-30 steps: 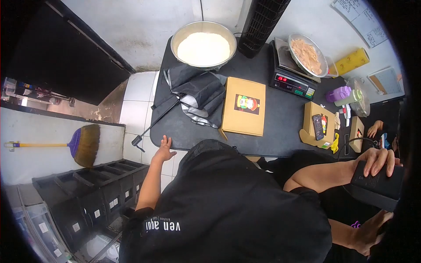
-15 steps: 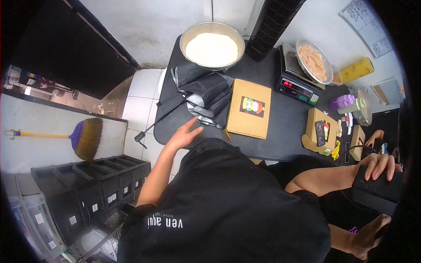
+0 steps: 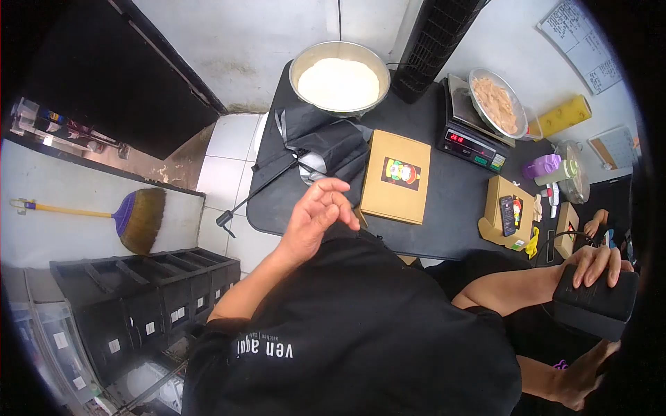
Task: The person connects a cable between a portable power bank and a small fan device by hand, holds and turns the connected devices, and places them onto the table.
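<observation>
Black table (image 3: 447, 201), cardboard box (image 3: 394, 193), white-filled bowl (image 3: 340, 50)

A hand could pass over the table (image 3: 451, 201) from the near edge between the large cardboard box (image 3: 390, 202) and smaller box (image 3: 494, 200); behind, the scale (image 3: 477, 147) narrows it. The umbrella (image 3: 336, 149) obstructs the left side, its handle (image 3: 224, 219) jutting past that edge.

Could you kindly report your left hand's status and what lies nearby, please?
Left hand raised, seemingly empty. Cardboard box lies on table. Black umbrella beside box.
</observation>
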Available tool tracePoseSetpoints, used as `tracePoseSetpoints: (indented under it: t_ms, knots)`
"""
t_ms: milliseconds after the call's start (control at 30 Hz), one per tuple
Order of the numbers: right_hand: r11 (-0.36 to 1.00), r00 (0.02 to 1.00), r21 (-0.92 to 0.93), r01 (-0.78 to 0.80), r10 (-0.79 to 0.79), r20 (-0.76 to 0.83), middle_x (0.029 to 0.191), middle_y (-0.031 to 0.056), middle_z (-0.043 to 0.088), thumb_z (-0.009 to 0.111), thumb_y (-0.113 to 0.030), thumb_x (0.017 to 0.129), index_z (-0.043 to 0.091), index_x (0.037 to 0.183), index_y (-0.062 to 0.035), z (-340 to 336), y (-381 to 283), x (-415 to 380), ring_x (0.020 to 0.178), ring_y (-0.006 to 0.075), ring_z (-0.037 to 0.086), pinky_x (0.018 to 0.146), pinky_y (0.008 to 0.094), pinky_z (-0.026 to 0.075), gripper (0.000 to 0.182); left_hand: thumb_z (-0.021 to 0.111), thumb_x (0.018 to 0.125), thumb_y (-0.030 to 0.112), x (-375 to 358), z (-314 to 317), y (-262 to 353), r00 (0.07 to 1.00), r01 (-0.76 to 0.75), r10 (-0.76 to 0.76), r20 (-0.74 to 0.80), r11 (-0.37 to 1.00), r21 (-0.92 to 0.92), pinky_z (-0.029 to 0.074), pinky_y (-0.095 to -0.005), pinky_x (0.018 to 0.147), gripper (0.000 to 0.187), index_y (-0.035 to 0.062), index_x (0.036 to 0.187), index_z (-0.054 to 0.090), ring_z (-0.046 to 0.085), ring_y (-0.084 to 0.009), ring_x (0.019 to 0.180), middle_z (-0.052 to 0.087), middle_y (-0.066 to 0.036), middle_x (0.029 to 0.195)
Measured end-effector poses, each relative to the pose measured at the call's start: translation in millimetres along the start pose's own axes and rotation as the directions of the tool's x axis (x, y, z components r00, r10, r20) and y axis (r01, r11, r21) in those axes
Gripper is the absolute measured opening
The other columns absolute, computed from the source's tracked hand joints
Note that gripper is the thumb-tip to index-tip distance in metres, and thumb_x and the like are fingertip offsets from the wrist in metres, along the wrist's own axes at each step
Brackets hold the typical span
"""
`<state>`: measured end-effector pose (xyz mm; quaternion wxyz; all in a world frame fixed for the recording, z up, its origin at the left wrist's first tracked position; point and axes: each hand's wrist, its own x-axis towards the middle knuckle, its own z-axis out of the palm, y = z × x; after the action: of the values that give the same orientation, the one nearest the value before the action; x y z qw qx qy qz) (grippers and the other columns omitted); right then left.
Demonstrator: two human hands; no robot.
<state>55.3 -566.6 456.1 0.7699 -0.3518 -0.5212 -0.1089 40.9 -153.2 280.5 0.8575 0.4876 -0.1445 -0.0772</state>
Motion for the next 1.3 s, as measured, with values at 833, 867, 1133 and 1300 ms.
tracePoseSetpoints:
  t_ms: [833, 867, 1133, 1300]
  knots:
    - [0.999, 0.999, -0.04, 0.006, -0.008, -0.036, 0.085, 0.0153, 0.056, 0.049, -0.03, 0.092, 0.052, 0.114, 0.0116, 18, 5, 7, 0.058, 0.0189, 0.053, 0.037, 0.0258, 0.052, 0.047, 0.054, 0.092, 0.03, -25, -2, -12, 0.99, 0.094, -0.101, -0.098, 0.993, -0.07, 0.048, -0.0343, 0.074, 0.034, 0.0028, 0.111, 0.049, 0.06, -0.0202, 0.075, 0.053, -0.005, 0.075]
    - [0.997, 0.998, -0.07, 0.026, -0.03, -0.051, 0.084, 0.0151, 0.056, 0.049, -0.029, 0.092, 0.052, 0.114, 0.0115, 20, 6, 8, 0.058, 0.0185, 0.053, 0.037, 0.0258, 0.052, 0.047, 0.054, 0.092, 0.03, -25, -2, -12, 0.99, 0.093, -0.1, -0.097, 0.993, -0.074, 0.048, -0.0341, 0.073, 0.033, 0.0028, 0.111, 0.049, 0.06, -0.02, 0.075, 0.053, -0.005, 0.075]
    - [1.0, 0.998, -0.005, 0.016, -0.017, -0.063, 0.086, 0.0158, 0.056, 0.049, -0.031, 0.092, 0.053, 0.113, 0.0102, 11, -2, 5, 0.057, 0.0191, 0.053, 0.037, 0.0254, 0.051, 0.046, 0.054, 0.092, 0.03, -25, -5, -11, 0.992, 0.085, -0.091, -0.087, 0.994, -0.071, 0.049, -0.034, 0.073, 0.034, 0.0026, 0.111, 0.049, 0.06, -0.0198, 0.075, 0.053, -0.005, 0.076]
    - [0.999, 0.998, -0.024, 0.031, -0.032, -0.059, 0.086, 0.0154, 0.056, 0.05, -0.031, 0.092, 0.053, 0.112, 0.0089, 16, 4, 9, 0.058, 0.0196, 0.053, 0.037, 0.026, 0.051, 0.045, 0.055, 0.092, 0.029, -24, -6, -12, 0.993, 0.078, -0.084, -0.088, 0.995, -0.059, 0.049, -0.034, 0.074, 0.033, 0.0027, 0.111, 0.049, 0.06, -0.0198, 0.075, 0.053, -0.005, 0.076]
